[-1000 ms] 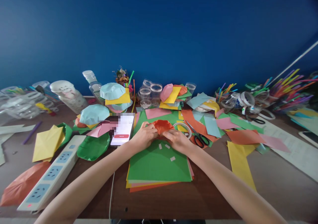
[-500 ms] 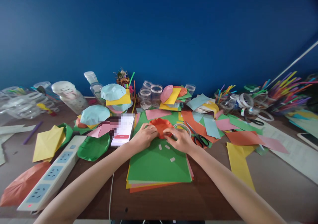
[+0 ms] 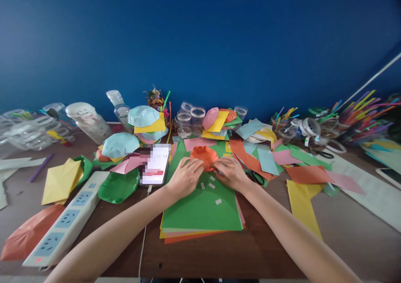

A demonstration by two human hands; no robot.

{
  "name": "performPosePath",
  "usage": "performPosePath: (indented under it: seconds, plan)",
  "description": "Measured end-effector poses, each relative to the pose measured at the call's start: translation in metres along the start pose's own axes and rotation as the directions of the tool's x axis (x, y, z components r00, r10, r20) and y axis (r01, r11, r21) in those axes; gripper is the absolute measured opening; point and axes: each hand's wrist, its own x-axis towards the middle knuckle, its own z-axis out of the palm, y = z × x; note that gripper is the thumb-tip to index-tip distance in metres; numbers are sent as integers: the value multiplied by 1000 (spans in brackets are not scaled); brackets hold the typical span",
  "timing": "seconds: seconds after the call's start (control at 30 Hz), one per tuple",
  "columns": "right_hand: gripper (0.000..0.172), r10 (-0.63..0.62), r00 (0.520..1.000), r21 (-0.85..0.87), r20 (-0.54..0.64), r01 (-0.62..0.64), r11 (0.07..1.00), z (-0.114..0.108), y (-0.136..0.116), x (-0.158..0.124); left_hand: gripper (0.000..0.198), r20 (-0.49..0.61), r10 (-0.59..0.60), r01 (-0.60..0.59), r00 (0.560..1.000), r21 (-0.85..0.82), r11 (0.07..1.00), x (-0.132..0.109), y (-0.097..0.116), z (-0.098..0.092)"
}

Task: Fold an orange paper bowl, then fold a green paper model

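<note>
An orange piece of folded paper [image 3: 204, 155], rounded like a shallow bowl, is between my two hands over a stack of coloured sheets [image 3: 200, 214] with green on top. My left hand [image 3: 188, 175] has its fingers closed on the paper's left near edge. From the right, my right hand [image 3: 231, 172] pinches the near right edge; its fingertips are partly hidden. Several small white pieces [image 3: 211, 186] lie on the green sheet just below the hands. Scissors with black handles [image 3: 255, 176] rest beyond my right hand.
A lit phone [image 3: 156, 166] with a cable and a white power strip [image 3: 67, 218] lie on the left. Folded paper shapes [image 3: 119, 185] surround them. Paper strips [image 3: 308, 175] are scattered on the right. Clear plastic cups [image 3: 197, 118] stand along the blue wall.
Both hands have shifted slightly towards me along the orange paper's near edge. More of its rounded top shows, and another small white piece is visible below it.
</note>
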Motion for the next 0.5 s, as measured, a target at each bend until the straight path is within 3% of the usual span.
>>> performPosePath:
  seconds: [0.4, 0.5]
  plan:
    - [32, 209, 973, 137, 94, -220, 966, 12, -20, 5, 21, -49, 46, -47, 998, -26, 999, -3, -2, 10]
    - [34, 198, 977, 152, 83, -208, 966, 13, -20, 6, 22, -39, 37, -39, 999, -50, 998, -3, -4, 10]
